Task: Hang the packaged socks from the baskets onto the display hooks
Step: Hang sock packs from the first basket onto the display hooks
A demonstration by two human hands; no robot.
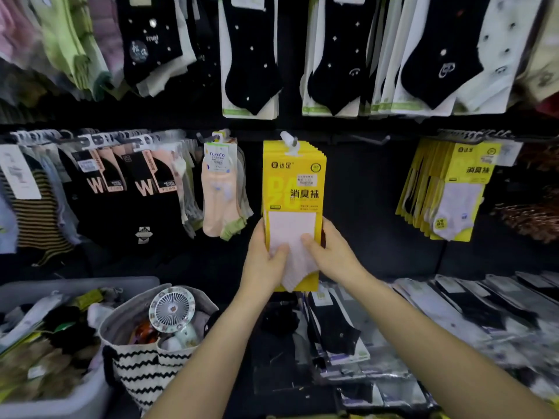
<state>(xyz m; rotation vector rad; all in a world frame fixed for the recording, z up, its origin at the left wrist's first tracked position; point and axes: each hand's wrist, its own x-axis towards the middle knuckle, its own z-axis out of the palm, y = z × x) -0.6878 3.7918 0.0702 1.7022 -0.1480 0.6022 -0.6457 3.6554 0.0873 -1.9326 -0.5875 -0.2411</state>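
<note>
Steadying yellow sock packs (pixel 292 189) hung on a hook (pixel 286 137)
The lower end is clasped by the fingers (pixel 329 226) of left hand (pixel 263 261) and right hand (pixel 334 255); if tugged down, the tabs (pixel 292 151) could be torn or slipped off.

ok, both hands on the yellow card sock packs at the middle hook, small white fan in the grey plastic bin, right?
No: the head view shows the small white fan in the zigzag-patterned fabric basket, not the grey plastic bin. Left hand and right hand do hold the yellow card sock packs at the middle hook.
</note>
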